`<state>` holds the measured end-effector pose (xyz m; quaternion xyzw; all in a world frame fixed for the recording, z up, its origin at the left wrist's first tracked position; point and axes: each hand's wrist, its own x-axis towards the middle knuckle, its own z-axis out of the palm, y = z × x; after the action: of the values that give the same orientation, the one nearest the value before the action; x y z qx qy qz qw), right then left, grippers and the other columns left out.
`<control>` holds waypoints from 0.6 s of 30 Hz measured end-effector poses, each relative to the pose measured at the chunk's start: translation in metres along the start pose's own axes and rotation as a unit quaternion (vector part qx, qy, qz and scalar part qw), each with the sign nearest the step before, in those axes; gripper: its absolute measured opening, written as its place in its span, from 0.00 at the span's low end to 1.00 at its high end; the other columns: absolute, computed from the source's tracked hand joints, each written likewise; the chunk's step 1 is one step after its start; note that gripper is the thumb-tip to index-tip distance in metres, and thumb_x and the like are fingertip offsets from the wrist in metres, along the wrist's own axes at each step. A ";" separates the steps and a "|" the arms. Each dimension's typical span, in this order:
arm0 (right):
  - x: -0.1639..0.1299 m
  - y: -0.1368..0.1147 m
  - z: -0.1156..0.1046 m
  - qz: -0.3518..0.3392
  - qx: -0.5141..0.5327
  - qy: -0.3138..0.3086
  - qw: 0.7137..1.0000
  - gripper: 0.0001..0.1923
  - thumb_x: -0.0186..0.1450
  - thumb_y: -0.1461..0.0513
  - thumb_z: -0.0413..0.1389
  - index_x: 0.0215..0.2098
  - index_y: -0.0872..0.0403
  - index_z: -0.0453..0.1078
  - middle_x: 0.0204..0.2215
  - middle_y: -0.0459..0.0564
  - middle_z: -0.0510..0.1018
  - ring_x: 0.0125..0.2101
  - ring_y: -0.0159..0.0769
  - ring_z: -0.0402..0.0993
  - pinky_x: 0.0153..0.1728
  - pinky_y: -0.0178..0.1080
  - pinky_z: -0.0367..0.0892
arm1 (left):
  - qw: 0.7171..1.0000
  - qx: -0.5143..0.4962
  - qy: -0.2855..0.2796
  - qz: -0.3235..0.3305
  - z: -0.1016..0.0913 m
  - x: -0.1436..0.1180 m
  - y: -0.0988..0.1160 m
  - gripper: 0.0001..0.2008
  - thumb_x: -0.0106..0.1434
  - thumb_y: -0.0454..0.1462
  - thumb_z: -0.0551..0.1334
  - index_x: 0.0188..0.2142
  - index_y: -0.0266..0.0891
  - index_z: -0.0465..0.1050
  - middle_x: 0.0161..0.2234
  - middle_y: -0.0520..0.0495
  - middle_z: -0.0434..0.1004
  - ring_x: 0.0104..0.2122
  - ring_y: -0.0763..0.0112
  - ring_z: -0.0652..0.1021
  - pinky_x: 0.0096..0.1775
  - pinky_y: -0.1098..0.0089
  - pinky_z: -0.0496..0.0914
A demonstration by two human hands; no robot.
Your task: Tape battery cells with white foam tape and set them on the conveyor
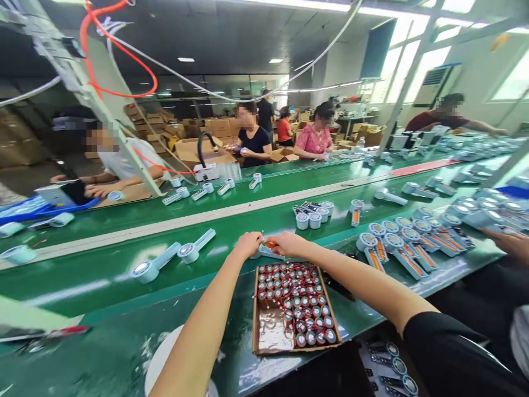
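My left hand (248, 243) and my right hand (286, 242) meet at the near edge of the green conveyor belt (124, 264). Between them they hold a pale blue handheld fan body (268, 252) with an orange part showing at its top. Just below my hands lies a shallow cardboard tray (264, 336) packed with several small round cells with red wires (298, 300). Two assembled pale blue fans (155, 263) (195, 246) lie on the belt to the left.
Rows of open fan bodies (407, 242) lie to the right, where another person's hand (510, 242) reaches in. Loose parts (312, 215) sit on the belt beyond. Several workers sit across the line. Red and white cables hang overhead. A white disc (159, 361) lies near my left forearm.
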<state>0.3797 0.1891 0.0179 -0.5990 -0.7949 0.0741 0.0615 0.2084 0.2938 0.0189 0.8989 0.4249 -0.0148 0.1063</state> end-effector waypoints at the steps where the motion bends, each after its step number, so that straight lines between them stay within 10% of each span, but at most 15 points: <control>1: 0.004 0.000 -0.003 0.001 -0.010 -0.012 1.000 0.18 0.72 0.60 0.57 0.60 0.46 0.73 0.44 0.52 0.85 0.45 0.46 0.82 0.43 0.39 0.70 | 1.000 0.001 0.005 -0.003 0.001 0.004 0.000 0.16 0.73 0.46 0.58 0.46 0.38 0.78 0.47 0.41 0.82 0.47 0.62 0.80 0.51 0.58 0.72; 13: 0.015 -0.017 -0.019 0.011 -0.077 -0.130 0.988 0.18 0.74 0.52 0.59 0.54 0.56 0.73 0.51 0.55 0.79 0.49 0.44 0.78 0.51 0.52 0.76 | 0.997 -0.034 0.072 -0.006 0.005 0.010 0.013 0.16 0.70 0.40 0.52 0.42 0.40 0.79 0.45 0.40 0.85 0.48 0.61 0.81 0.49 0.66 0.72; 18: 0.025 -0.020 -0.034 0.036 -0.069 -0.154 0.985 0.18 0.74 0.53 0.59 0.56 0.56 0.73 0.53 0.55 0.78 0.50 0.44 0.78 0.51 0.52 0.76 | 0.984 -0.062 0.167 0.012 0.016 -0.054 -0.004 0.25 0.67 0.43 0.49 0.56 0.37 0.75 0.60 0.37 0.77 0.61 0.56 0.76 0.62 0.55 0.69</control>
<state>0.3606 0.2090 0.0549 -0.6116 -0.7760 0.1127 -0.1053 0.1725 0.2518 0.0087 0.8854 0.4256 0.1637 0.0898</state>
